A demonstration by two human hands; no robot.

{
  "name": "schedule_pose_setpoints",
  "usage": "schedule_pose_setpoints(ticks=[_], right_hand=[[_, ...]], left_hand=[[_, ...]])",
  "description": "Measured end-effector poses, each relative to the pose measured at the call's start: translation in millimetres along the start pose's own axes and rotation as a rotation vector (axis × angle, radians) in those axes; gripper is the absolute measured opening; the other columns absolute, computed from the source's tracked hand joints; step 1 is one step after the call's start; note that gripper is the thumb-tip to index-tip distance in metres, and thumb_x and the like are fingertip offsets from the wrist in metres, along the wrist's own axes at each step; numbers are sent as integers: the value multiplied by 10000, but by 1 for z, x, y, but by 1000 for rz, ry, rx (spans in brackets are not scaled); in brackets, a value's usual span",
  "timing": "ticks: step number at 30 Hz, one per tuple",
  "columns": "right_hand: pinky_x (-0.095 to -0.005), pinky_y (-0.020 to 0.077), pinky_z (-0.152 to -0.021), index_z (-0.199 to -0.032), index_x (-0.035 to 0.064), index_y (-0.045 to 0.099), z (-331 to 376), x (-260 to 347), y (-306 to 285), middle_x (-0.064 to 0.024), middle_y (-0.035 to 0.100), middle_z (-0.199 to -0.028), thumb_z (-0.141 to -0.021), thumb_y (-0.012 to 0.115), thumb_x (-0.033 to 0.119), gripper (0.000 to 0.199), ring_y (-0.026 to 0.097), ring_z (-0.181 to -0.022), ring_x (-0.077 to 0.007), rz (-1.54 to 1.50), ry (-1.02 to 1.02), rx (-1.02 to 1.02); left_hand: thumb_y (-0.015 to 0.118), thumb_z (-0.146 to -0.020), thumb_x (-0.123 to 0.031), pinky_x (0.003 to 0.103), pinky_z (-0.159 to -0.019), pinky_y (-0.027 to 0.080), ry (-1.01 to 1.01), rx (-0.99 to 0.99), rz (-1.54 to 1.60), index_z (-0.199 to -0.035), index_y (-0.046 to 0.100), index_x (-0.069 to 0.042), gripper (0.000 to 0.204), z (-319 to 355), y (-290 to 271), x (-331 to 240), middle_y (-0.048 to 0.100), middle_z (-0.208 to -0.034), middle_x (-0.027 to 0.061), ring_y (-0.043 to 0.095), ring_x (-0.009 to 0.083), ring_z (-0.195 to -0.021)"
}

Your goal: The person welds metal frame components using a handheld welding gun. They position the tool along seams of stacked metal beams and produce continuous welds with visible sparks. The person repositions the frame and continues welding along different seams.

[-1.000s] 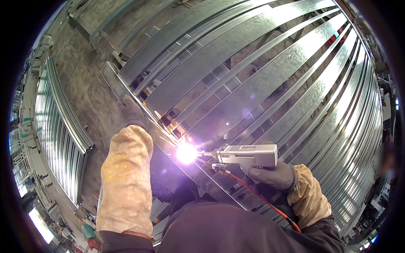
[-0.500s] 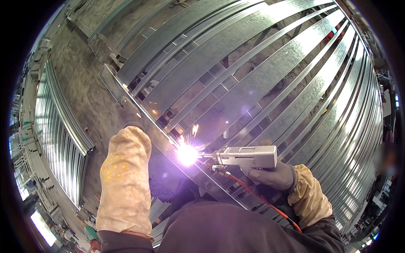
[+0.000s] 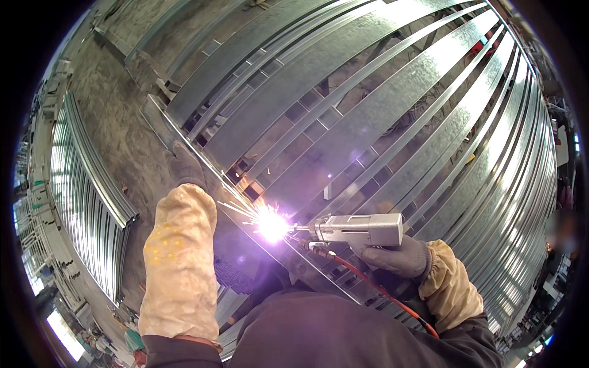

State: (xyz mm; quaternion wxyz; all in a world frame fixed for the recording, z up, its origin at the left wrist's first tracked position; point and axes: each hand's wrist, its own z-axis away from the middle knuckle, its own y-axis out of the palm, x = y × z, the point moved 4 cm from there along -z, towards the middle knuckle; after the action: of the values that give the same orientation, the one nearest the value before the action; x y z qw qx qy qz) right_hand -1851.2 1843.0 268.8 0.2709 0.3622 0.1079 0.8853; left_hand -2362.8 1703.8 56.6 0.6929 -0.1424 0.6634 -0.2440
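1. Far left, a second stack of ribbed metal panels [image 3: 92,184] lies on the concrete floor [image 3: 123,116], well apart from my work. Below it are small green and pale bundles [image 3: 132,337], too blurred to tell whether they are packages; I see no label or sign on them.
2. My left hand [image 3: 184,165], in a grey glove with a cream sleeve guard, rests flat on the edge rail [image 3: 178,144] of the galvanised frame; it grips nothing, only braces.
3. The bright arc [image 3: 272,224] sits on that rail, just beside the nozzle, with sparks flying left. I judge a good seam needs the tip kept close and moved evenly along the joint.
4. My right hand [image 3: 392,257] is closed firmly around the grey welding gun [image 3: 359,230], held level, with its red hose [image 3: 380,288] trailing back under my wrist.
5. Right of that run the long galvanised slats [image 3: 429,122]; a red patch shows between them far off, unreadable.
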Motion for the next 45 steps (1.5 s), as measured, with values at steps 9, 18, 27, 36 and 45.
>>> schedule_pose_setpoints(ticks=[9,18,27,36,45], right_hand=[[-286,505,-679,-1142,19,596,1,-6,1,-50,643,-888,-950,612,337,372,609,-773,-116,-22,-64,8],[-277,524,-661,-1223,-5,554,7,1,7,-75,659,-906,-959,605,297,404,630,-768,-124,-45,-64,-3],[-261,508,-682,-1259,13,568,26,14,25,-61,684,-958,-961,611,297,414,615,-790,-105,6,-31,-69],[-250,498,-648,-1341,-3,498,106,23,64,-112,672,-972,-985,567,156,396,607,-754,-105,-92,-322,-427],[-264,519,-542,-1216,-53,511,277,-9,128,-162,650,-945,-982,510,413,521,635,-643,-161,22,-767,-1298]], left_hand=[[475,-978,-397,361,-725,499,38,12,47,-1237,511,69,534,-12,3,12,599,-1020,186,602,275,-873],[477,-971,-413,391,-908,489,5,18,3,-1352,427,122,659,11,-1,-20,569,-1244,266,599,339,-1070],[400,-970,-401,432,-1059,409,-38,32,-137,-1374,392,136,671,58,1,-83,497,-1353,337,513,436,-1253],[405,-959,-402,469,-1016,446,-79,48,-96,-1344,426,108,640,66,2,-94,524,-1315,332,551,440,-1201],[442,-929,-390,468,-963,483,-126,103,-32,-1273,482,115,612,76,1,-107,574,-1239,329,593,444,-1124]])
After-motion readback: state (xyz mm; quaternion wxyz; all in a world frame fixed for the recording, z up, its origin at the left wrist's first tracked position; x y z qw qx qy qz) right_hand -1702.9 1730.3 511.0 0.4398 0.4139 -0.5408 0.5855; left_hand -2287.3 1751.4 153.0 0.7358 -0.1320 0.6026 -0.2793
